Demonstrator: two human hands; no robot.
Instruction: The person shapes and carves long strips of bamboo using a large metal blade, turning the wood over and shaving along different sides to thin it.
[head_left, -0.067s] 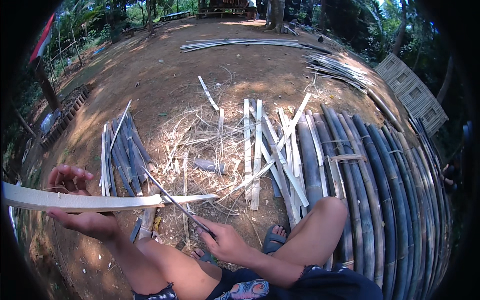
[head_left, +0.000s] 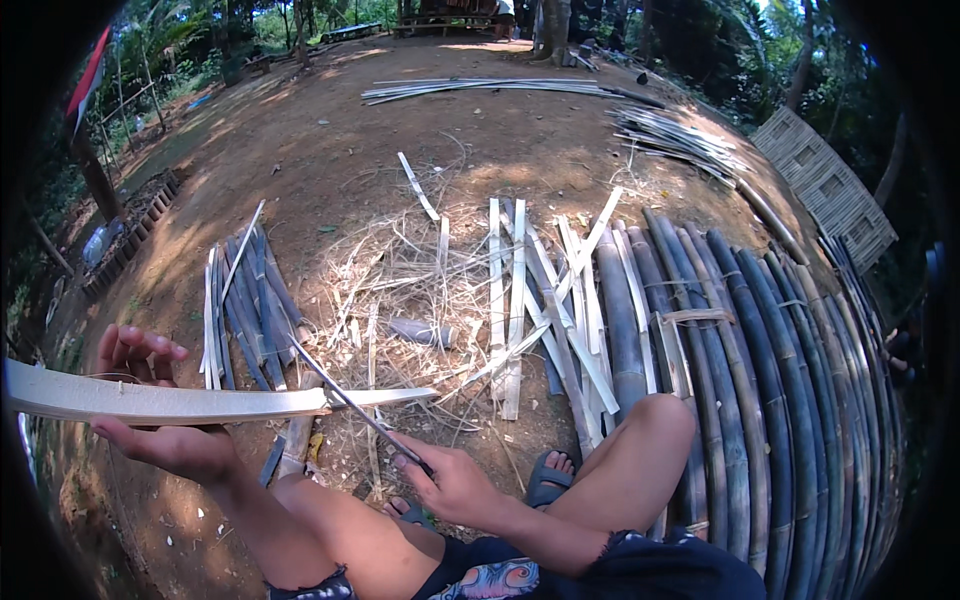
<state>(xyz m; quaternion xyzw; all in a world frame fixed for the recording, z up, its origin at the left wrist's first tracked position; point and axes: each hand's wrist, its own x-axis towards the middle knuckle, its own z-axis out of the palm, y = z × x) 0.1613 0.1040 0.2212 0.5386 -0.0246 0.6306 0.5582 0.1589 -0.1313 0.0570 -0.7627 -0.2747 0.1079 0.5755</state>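
Note:
My left hand (head_left: pixel 185 445) cradles a long pale split bamboo strip (head_left: pixel 215 403), its fingers curled behind the strip and the thumb below. The strip lies almost level, its left end running out toward the picture's rim. In my right hand (head_left: pixel 452 487) is a knife with a dark handle and a long narrow blade (head_left: pixel 345 400). The blade slants up and left, crossing the strip near its thin right end. Where blade and strip meet there is a small notch or raised sliver. A fine fibre curls up from the strip near my left fingers.
Thin shavings (head_left: pixel 400 270) litter the ground ahead, around a short bamboo piece (head_left: pixel 420 332). Dark split pieces (head_left: pixel 250 310) lie at the left. Pale strips (head_left: pixel 516 300) and a row of long dark bamboo poles (head_left: pixel 775 400) fill the right. A woven panel (head_left: pixel 825 185) leans farther back.
The left end of the bamboo strip and the fingers of my left hand have risen very slightly. My right hand and the knife look almost unmoved.

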